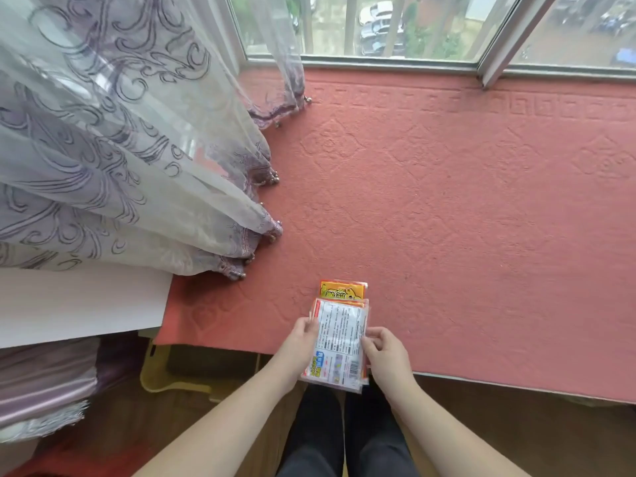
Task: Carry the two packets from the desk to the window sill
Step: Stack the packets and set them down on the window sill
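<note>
The two packets are stacked, flat and glossy, at the near edge of the window sill (447, 201). The upper packet (339, 342) shows a white panel of small black print with a barcode and a coloured strip at its near end; the lower packet (342, 290) pokes out beyond its far end, yellow and orange with bold lettering. The far part of the stack lies over the sill's covering, while the near end juts past the sill's edge; whether the stack rests on the sill or is held just above it is hard to tell.

The left hand (301, 339) holds the stack's left edge, its grip closed with the thumb on top and the fingers out of sight. The right hand (385, 352) pinches the right edge, fingers curled and fingertips pressed on the plastic. Both bare forearms reach in from below, converging on the packets, above dark trouser legs.

The sill is covered by a coral-pink textile (481, 253) with an embossed diamond pattern and a key-pattern border on the side far from the packets. Beyond that border runs the window frame (378, 62). Left of the packets hangs a sheer curtain (120, 149) with purple scrollwork and a beaded hem, and a white board (79, 301) lies under its lower edge.
</note>
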The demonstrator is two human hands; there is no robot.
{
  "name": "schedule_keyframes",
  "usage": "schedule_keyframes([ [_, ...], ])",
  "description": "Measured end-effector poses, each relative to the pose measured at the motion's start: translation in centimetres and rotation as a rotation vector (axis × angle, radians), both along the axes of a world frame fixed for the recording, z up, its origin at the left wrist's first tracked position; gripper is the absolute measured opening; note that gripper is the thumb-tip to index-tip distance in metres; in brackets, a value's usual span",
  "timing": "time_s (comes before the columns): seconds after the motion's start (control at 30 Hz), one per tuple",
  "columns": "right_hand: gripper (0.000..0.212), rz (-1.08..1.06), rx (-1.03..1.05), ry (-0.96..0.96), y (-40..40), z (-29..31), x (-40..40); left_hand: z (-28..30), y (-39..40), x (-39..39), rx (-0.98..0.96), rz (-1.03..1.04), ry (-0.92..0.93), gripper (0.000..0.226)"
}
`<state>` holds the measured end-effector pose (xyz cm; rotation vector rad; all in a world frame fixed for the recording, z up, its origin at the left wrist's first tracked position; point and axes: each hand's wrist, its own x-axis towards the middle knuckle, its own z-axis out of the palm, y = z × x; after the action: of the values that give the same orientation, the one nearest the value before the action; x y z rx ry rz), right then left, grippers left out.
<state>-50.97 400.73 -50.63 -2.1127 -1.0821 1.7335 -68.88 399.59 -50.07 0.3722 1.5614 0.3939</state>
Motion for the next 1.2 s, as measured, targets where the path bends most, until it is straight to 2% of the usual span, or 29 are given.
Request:
schedule_keyframes([
  [0.13,0.006,0.047,0.051,-0.090,1.3,-2.2,-0.9,-2.5,1.6,0.1,0.147,-0.122,0.400,0.034],
  [0.23,0.004,0.034,0.066,-0.175,2.3,-3.5,-1.3,-4.6,2.8,0.0,0.199,-0.206,0.526,0.033],
  [0.33,0.013,0.023,0.054,-0.247,2.9,-4.7,-1.4,-6.1,3.6,-0.1,0.221,-0.250,0.589,0.027],
  [0.57,0.014,-0.053,0.046,-0.253,3.7,-6.2,-1.4,-7.5,4.6,0.1,0.229,-0.096,0.588,0.004],
  [1.2,0.007,-0.068,0.056,-0.352,4.2,-7.3,-1.3,-8.2,4.9,0.5,0.258,-0.192,0.666,0.011],
])
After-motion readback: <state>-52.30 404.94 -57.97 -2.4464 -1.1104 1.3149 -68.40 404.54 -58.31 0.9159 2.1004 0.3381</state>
